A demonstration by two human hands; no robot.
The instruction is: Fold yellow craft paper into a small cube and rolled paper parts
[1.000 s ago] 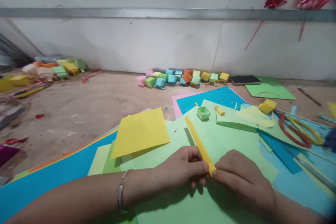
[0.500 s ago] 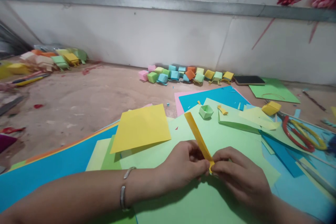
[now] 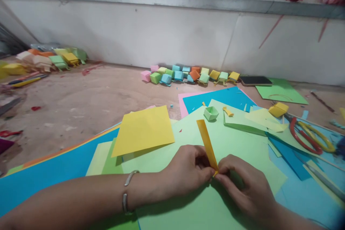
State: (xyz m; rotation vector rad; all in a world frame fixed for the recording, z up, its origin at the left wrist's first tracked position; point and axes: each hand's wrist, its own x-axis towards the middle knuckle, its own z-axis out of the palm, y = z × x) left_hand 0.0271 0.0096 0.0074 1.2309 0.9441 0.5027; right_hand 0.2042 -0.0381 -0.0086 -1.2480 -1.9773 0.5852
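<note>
A narrow orange-yellow paper strip (image 3: 207, 143) stands up between the hands, leaning a little to the left, its lower end folded small. My left hand (image 3: 187, 169) is closed on it, thumb and fingers pinching near the bottom. My right hand (image 3: 244, 183) pinches the same lower end from the right, thumb and forefinger together. Both hands are over a large light green sheet (image 3: 194, 210). Beyond the strip sits a small open green paper box (image 3: 211, 114). A yellow square sheet (image 3: 145, 129) lies to the left.
Red and yellow handled scissors (image 3: 304, 136) lie at right near a yellow paper piece (image 3: 278, 109). Small coloured paper boxes (image 3: 178, 76) line the wall beside a phone (image 3: 256, 81). More paper shapes (image 3: 59, 61) are piled at far left.
The strip has turned more upright and its top has moved right. My right thumb and forefinger have shifted at its lower end. The view has moved slightly.
</note>
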